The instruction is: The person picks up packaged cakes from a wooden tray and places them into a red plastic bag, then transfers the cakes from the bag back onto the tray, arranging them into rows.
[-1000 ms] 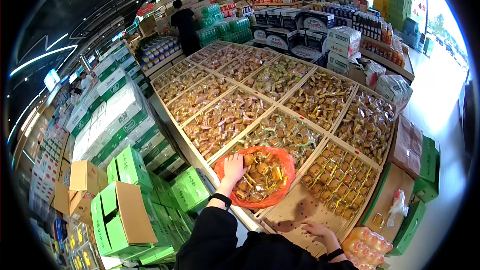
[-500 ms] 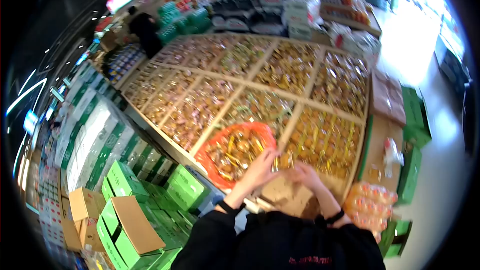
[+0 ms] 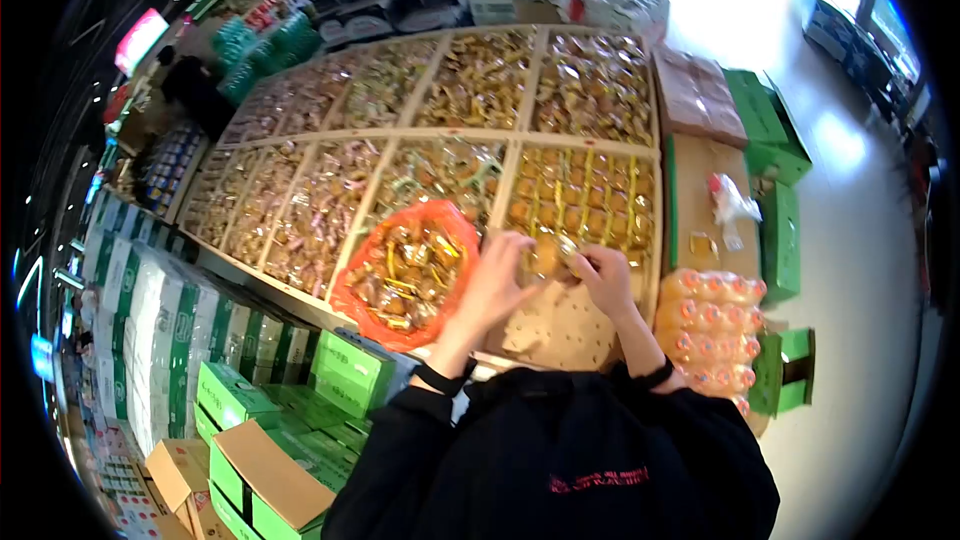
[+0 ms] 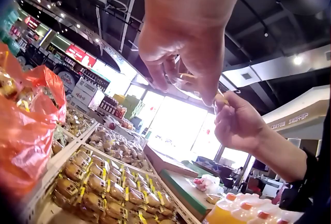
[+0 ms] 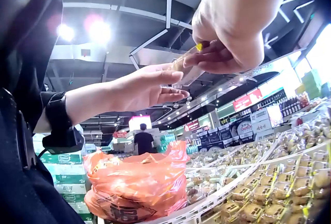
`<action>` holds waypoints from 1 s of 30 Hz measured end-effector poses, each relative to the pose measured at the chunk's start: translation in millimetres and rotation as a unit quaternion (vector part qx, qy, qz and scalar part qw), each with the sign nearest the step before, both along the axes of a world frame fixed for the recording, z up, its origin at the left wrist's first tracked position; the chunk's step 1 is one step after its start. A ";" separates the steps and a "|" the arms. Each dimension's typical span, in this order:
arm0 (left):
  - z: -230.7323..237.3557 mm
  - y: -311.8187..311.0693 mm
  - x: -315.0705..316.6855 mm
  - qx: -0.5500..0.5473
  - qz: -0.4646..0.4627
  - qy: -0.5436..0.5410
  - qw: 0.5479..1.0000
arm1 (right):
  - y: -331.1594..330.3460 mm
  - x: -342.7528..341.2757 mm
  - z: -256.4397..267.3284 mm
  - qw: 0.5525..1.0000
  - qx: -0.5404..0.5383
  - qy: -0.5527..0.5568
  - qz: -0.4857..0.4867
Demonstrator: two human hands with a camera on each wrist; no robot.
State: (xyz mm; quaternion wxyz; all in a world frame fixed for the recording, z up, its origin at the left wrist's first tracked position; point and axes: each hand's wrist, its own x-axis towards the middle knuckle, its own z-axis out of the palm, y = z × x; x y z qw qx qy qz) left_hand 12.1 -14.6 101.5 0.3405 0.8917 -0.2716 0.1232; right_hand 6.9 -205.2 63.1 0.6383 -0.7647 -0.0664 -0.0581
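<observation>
In the head view, a small brown pastry in a clear wrapper point(image 3: 548, 258) is up between both hands, over the front tray section. My right hand point(image 3: 606, 278) pinches its right end; a yellow bit shows by those fingertips in the right wrist view. The left hand point(image 3: 492, 285) has curved fingers and thumb about the other end, with clear wrapper showing between them in the left wrist view. Just left of that hand stands an open orange plastic bag point(image 3: 462, 312) full of wrapped pastries point(image 3: 405, 265). More pastries with yellow strips point(image 3: 580, 195) lie in rows beyond the hands.
Wooden dividers point(image 3: 508, 180) split the display into sections of wrapped snacks. The front section shows a bare perforated board point(image 3: 560, 335). Green cartons point(image 3: 350, 375) stand at left, orange-drink bottles point(image 3: 708, 330) at right, beside a ledge with a white plastic bag point(image 3: 735, 205).
The left hand has left the orange bag and come right to the right hand. A wrapped pastry now lies between them. The head view has swung right.
</observation>
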 end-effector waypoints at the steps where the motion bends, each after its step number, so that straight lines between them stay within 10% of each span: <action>1: -3.1 -0.3 -1.8 -0.015 -0.024 0.015 0.999 | -2.0 -4.1 5.8 0.994 -0.084 -0.064 -0.041; 17: -1.0 -4.9 -25.8 -0.113 -0.112 0.260 0.952 | -8.8 -26.6 47.2 0.952 -0.241 -0.175 0.074; 26: 2.0 -3.9 -36.3 -0.082 -0.103 0.206 0.970 | -1.3 -29.0 36.1 0.966 -0.174 -0.180 0.070; 30: 0.2 -3.7 -38.5 -0.172 -0.126 0.274 0.938 | -22.4 -23.3 18.9 0.993 0.055 0.017 0.099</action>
